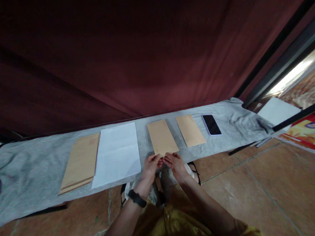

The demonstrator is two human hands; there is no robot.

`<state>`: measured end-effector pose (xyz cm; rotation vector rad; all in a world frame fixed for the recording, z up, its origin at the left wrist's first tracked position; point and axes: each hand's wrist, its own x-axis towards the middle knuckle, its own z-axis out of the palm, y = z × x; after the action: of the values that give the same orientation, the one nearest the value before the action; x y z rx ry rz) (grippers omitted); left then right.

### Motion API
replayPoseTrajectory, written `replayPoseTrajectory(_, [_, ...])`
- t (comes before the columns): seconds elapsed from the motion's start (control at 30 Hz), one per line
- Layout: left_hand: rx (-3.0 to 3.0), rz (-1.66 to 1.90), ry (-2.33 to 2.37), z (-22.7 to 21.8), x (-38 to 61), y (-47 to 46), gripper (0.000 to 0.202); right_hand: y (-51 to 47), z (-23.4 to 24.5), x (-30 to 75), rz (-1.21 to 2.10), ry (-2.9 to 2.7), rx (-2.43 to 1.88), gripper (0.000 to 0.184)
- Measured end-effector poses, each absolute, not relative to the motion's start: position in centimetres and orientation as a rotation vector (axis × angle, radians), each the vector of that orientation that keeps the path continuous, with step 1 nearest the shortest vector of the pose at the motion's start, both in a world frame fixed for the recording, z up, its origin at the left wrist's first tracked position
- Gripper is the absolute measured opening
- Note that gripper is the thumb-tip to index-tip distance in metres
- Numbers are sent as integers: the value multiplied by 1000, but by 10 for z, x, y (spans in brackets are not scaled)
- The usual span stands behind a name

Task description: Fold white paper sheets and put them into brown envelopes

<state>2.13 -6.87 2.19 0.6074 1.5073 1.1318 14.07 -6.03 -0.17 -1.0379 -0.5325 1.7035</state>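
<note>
Head view: fingers [157, 157] partly hide the central envelope [162, 136] at its near edge.

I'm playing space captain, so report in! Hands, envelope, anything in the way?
Left hand and right hand: holding middle envelope by near edge. Envelope over gray cloth. Nothing lying across it; white paper and rightmost envelope alongside, apart.

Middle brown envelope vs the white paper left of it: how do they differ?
Colour: the brown envelope is tan-brown, the white paper plain white.
Size: the white paper is clearly larger than the brown envelope.
Contact: the left hand and right hand hold the brown envelope's near edge; neither touches the white paper.
Shared: both look rectangular.
</note>
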Motion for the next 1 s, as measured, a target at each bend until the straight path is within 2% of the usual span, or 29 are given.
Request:
replayPoseTrajectory(0.13, [633, 1059, 1619, 19, 17, -66, 44, -56, -8, 159, 1743, -553, -1063, 18])
replayPoseTrajectory(0.3, [676, 969, 1715, 14, 19, -67, 36, -61, -13, 188, 1767, -726, -1148, 29])
replayPoseTrajectory(0.4, [700, 905, 1750, 11, 20, -66, 32, -67, -14, 200, 1550, -942, -1339, 34])
replayPoseTrajectory(0.5, [723, 855, 1764, 10, 20, -64, 29, -71, -12, 207, 1237, -1171, -1417, 30])
replayPoseTrajectory(0.63, [767, 781, 1775, 10, 19, -62, 29, -72, -6, 208, 585, -1935, -1327, 39])
replayPoseTrajectory(0.7, [799, 752, 1789, 10, 18, -61, 27, -73, -6, 205, 394, -2198, -1279, 43])
replayPoseTrajectory(0.9, [983, 781, 1900, 13, 18, -68, 14, -74, -16, 203, 185, -2454, -1318, 50])
replayPoseTrajectory(1.0, [1142, 856, 1954, 17, 23, -84, 18, -74, -21, 203, 138, -2483, -1325, 50])
